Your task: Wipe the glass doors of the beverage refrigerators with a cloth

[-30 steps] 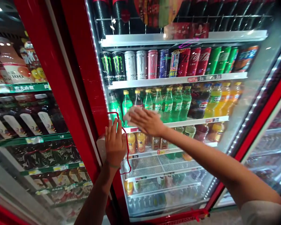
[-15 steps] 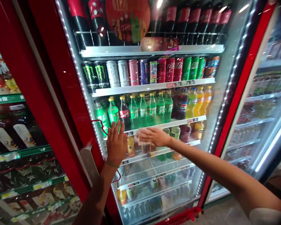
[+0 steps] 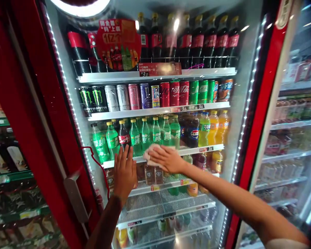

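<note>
My right hand (image 3: 169, 159) lies flattened over a pale, thin cloth (image 3: 150, 155), which it presses against the glass door (image 3: 155, 136) of a drinks fridge. The cloth's edges stick out past my fingertips; whether it is fabric or paper I cannot tell. My left hand (image 3: 124, 173) rests on the same glass to the left, fingers stretched upward, nothing in it. Behind the glass, near both hands, stand green soda bottles (image 3: 145, 136) and a cola bottle (image 3: 123, 133).
The door's grey handle (image 3: 77, 199) is at lower left on the red frame (image 3: 52, 145). A round red sticker (image 3: 119, 45) is high on the glass. Cans (image 3: 169, 94) fill a shelf above my hands. Another drinks fridge (image 3: 287, 138) stands to the right.
The camera view has tilted up, so the shelves sit lower and further left in the picture. My right hand and the cloth have moved up the glass, now level with the green bottles' shelf edge.
</note>
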Motion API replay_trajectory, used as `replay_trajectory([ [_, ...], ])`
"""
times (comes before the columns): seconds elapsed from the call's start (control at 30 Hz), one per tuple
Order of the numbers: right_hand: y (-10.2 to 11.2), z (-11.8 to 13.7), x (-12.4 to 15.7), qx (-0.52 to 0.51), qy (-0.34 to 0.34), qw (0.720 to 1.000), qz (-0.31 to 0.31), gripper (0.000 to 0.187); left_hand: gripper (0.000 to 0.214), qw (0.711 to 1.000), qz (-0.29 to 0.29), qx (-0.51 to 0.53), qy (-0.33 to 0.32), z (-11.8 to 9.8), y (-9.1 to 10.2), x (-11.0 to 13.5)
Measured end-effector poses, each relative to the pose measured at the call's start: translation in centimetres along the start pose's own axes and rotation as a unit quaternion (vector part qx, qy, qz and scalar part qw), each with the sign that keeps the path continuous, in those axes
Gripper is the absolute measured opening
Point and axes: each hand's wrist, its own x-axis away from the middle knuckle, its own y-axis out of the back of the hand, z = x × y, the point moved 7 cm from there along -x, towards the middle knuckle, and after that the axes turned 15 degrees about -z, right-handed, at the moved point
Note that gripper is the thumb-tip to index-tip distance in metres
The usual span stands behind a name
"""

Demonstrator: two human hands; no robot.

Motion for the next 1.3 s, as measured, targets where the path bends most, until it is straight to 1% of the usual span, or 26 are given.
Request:
replay_trajectory([
  [0.1,-0.2,8.4,9.9,0.035,-0.002,0.999,-0.018,0.07,0.067,1.0,-0.005,-0.003,0.001,-2.7,-0.9,1.8],
  [0.17,-0.3,12.4,15.0,0.047,0.028,0.998,0.008,0.072,0.066,1.0,0.002,-0.006,-0.01,-4.7,-1.7,2.4],
  [0.2,-0.2,13.6,16.7,0.046,0.047,0.998,0.019,0.069,0.065,1.0,0.009,-0.008,-0.015,-5.6,-2.1,2.5],
  [0.23,0.0,14.0,17.7,0.038,0.068,0.997,0.028,0.066,0.065,1.0,0.016,-0.012,-0.018,-6.5,-2.6,2.4],
  [0.27,0.3,13.5,17.9,0.027,0.086,0.995,0.031,0.063,0.064,0.999,0.021,-0.017,-0.019,-7.3,-2.9,2.2],
  [0.3,0.8,12.3,17.4,0.014,0.098,0.995,0.033,0.061,0.063,0.999,0.023,-0.021,-0.019,-8.0,-3.2,1.9],
  [0.33,1.3,10.2,16.4,0.0,0.105,0.994,0.031,0.06,0.062,0.999,0.023,-0.024,-0.018,-8.7,-3.5,1.4],
  [0.37,2.0,7.4,14.8,-0.009,0.106,0.994,0.031,0.06,0.062,0.999,0.021,-0.025,-0.017,-9.4,-3.8,0.7],
  [0.43,3.4,0.1,10.7,-0.018,0.094,0.995,0.041,0.062,0.06,1.0,0.009,-0.023,-0.018,-10.7,-4.5,-1.2],
  [0.5,5.3,-7.8,6.5,-0.029,0.099,0.994,0.045,0.067,0.059,0.999,-0.006,-0.019,-0.025,-12.1,-5.5,-3.8],
  [0.57,8.1,-15.4,2.8,-0.016,0.07,0.997,0.016,0.068,0.057,0.999,-0.031,-0.017,-0.033,-13.4,-6.6,-6.9],
  [0.6,9.4,-18.6,1.4,-0.011,0.05,0.999,0.007,0.069,0.057,0.998,-0.045,-0.018,-0.034,-14.0,-7.1,-8.4],
  [0.63,10.6,-21.1,0.5,-0.007,0.031,0.999,-0.005,0.069,0.056,0.998,-0.058,-0.019,-0.034,-14.5,-7.5,-9.7],
  [0.67,11.6,-22.7,0.0,-0.005,0.014,1.0,-0.014,0.07,0.056,0.997,-0.068,-0.021,-0.033,-15.1,-8.0,-10.8],
  [0.7,12.2,-23.6,-0.1,-0.006,0.001,1.0,-0.022,0.07,0.055,0.997,-0.074,-0.022,-0.031,-15.6,-8.5,-11.4],
  [0.73,12.5,-23.7,0.4,-0.011,-0.008,1.0,-0.028,0.071,0.055,0.997,-0.075,-0.023,-0.028,-16.1,-9.1,-11.6],
  [0.8,12.0,-21.7,2.9,-0.033,-0.017,0.999,-0.027,0.072,0.054,0.997,-0.066,-0.022,-0.019,-17.0,-10.2,-10.4],
  [0.87,10.5,-17.5,7.0,-0.072,-0.01,0.997,-0.009,0.072,0.054,0.999,-0.047,-0.019,-0.005,-17.8,-11.3,-7.4],
  [0.93,8.8,-12.1,12.5,-0.115,-0.005,0.993,0.021,0.072,0.054,1.0,-0.021,-0.019,0.012,-18.8,-12.3,-3.0],
  [1.03,6.8,-3.9,21.7,-0.155,-0.008,0.985,0.074,0.07,0.053,0.998,0.021,-0.042,0.028,-20.8,-13.4,4.4],
  [1.1,6.3,0.7,27.4,-0.162,0.002,0.982,0.099,0.065,0.05,0.997,0.048,-0.057,0.028,-22.5,-13.9,8.8],
  [1.13,6.3,2.4,29.7,-0.168,0.005,0.98,0.11,0.064,0.05,0.996,0.063,-0.06,0.027,-23.3,-14.2,10.7],
  [1.2,6.8,4.1,33.1,-0.186,0.008,0.975,0.123,0.063,0.05,0.991,0.121,-0.048,0.025,-24.7,-15.1,13.5],
  [1.23,7.2,4.0,33.9,-0.199,0.01,0.972,0.128,0.064,0.05,0.988,0.147,-0.037,0.024,-25.3,-15.5,14.3],
  [1.27,7.7,3.4,34.3,-0.211,0.016,0.968,0.132,0.064,0.05,0.986,0.162,-0.027,0.022,-25.7,-16.0,14.4],
  [1.3,8.3,2.1,34.2,-0.219,0.025,0.966,0.137,0.064,0.05,0.986,0.166,-0.018,0.021,-26.0,-16.5,13.9],
])
